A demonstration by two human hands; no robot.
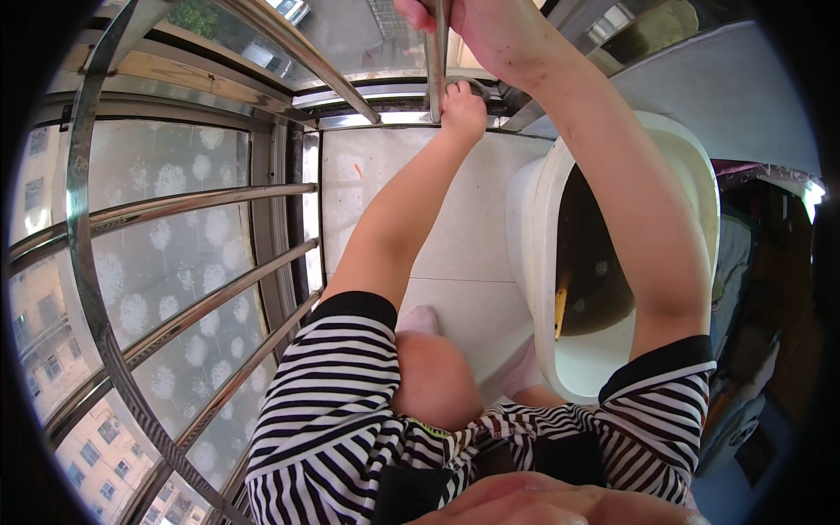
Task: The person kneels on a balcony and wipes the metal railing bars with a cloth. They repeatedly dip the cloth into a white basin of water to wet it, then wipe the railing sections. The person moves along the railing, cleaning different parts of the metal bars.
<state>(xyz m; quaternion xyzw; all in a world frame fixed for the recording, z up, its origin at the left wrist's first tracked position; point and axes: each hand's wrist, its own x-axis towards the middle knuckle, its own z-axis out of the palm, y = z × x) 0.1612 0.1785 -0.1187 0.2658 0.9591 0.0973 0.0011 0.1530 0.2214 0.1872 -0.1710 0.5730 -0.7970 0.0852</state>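
Observation:
My left hand point(464, 113) presses a greyish cloth point(474, 88) against the window track point(394, 119), close to the foot of an upright metal bar point(434, 72). Most of the cloth is hidden beneath my fingers. Higher up, at the top edge of the view, my right hand point(489, 29) is closed around the same bar, with part of the hand cut off. Below my right forearm stands a white plastic tub point(545, 216) holding dark, murky water point(590, 262). Leaning inside its wall is a narrow yellow object point(560, 312), partly in the water.
Metal guard bars point(216, 279) run along the left, before a frosted pane with dandelion patterns point(177, 262). Pale tiles point(459, 216) lie underfoot, with a small orange scrap point(357, 170) on them. My bent knee point(436, 377) is below. Fabric items point(735, 420) lie dimly at right.

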